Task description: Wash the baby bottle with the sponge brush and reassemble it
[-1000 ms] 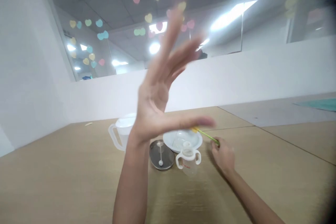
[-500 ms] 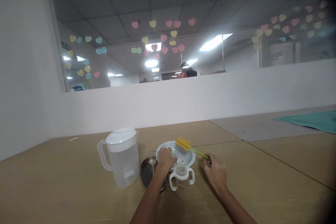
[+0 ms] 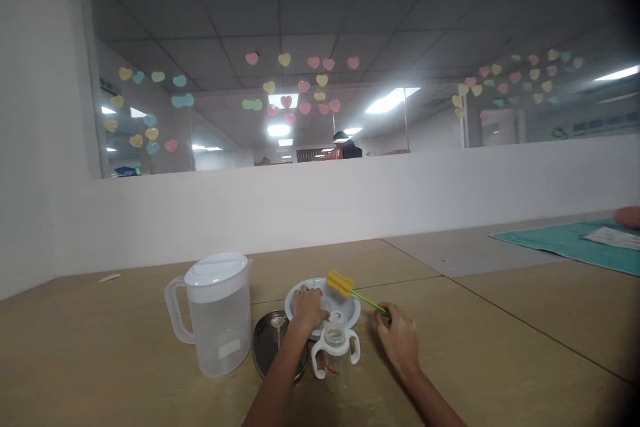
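My right hand (image 3: pixel 399 337) is closed on the green handle of a brush (image 3: pixel 370 301) whose yellow sponge head (image 3: pixel 340 283) hangs over a white bowl (image 3: pixel 353 313). My left hand (image 3: pixel 309 308) reaches into the bowl's left side; its fingertips, and whatever they may touch, are hard to make out. Just in front of the bowl stands a clear bottle (image 3: pixel 336 367) with a white two-handled collar (image 3: pixel 336 345) and an open top. A small white ring-shaped part (image 3: pixel 337 317) lies at the bowl's near edge. My left forearm crosses a dark metal tray (image 3: pixel 265 345) holding a thin pale piece (image 3: pixel 279 327).
A lidded translucent pitcher (image 3: pixel 220 320) stands on the wooden table (image 3: pixel 480 360) at the left. Farther right lies a teal cloth (image 3: pixel 555 239) with a white item (image 3: pixel 615 237) on it. Behind the table are a white wall (image 3: pixel 300 207) and a window with heart stickers.
The view has turned slightly right and up, so everything sits farther left and lower, and more of the teal cloth shows. Both hands keep nearly the same places relative to the bowl.
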A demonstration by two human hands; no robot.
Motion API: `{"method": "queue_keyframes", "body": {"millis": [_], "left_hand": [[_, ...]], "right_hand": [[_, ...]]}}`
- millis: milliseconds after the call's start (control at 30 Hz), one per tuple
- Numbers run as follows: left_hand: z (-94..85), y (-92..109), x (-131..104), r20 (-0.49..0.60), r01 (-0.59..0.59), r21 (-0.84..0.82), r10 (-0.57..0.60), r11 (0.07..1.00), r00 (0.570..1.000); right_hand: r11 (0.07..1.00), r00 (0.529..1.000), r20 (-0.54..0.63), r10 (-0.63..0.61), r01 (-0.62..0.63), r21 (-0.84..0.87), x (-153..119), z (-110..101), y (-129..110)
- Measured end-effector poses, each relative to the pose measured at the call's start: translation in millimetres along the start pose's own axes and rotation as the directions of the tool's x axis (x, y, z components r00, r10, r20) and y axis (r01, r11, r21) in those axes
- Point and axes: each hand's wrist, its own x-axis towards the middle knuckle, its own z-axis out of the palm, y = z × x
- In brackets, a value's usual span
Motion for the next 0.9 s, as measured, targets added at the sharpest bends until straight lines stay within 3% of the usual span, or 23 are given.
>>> {"method": "queue_keyframes", "body": {"millis": [133,200,300,367,500,633,733,800,900], "left_hand": [[-6.1,-1.5,0.9,-0.105,0.019,-0.064,-0.025,0.998,0.994],[-13.0,-2.4,3.1,-0.178,0.002,-0.192,-0.037,0.981,0.983],[-26.2,-3.2,4.6,-0.271,-0.141,-0.504,-0.001,0.852,0.963],[-36.1,-2.7,2.2,-0.308,-0.219,-0.623,0.022,0.751,0.951],[-55.6,3.6,-8.5,-0.377,-0.287,-0.619,0.043,0.731,0.925],[-66.6,15.1,-18.2,-0.324,-0.361,-0.485,0.219,0.797,0.920],[-70.8,16.5,-21.6,-0.179,-0.252,-0.330,0.201,0.910,0.963],[-74.7,8.6,-22.5,-0.115,-0.062,-0.160,0.044,0.985,0.992],[-81.4,-15.6,-24.1,-0.105,0.160,0.006,-0.159,0.987,0.982]], "right_hand": [[0.998,1.000,-0.013,-0.004,0.004,0.061,-0.1,-3.6,-2.3],[0.994,1.000,-0.017,-0.005,0.007,0.108,0.1,-8.2,-5.3],[0.985,0.999,-0.038,-0.015,0.021,0.174,0.8,-16.2,-10.2],[0.975,0.998,-0.054,-0.019,0.030,0.218,1.6,-20.5,-12.6],[0.955,0.998,-0.058,-0.031,0.046,0.293,3.1,-24.7,-15.3],[0.939,0.985,-0.074,-0.153,0.168,0.299,2.7,-27.1,-17.3],[0.932,0.965,-0.103,-0.240,0.258,0.254,2.3,-29.3,-16.6],[0.927,0.952,-0.095,-0.291,0.305,0.217,2.8,-29.8,-14.8],[0.927,0.942,-0.084,-0.326,0.336,0.167,4.4,-27.6,-10.9]]}}
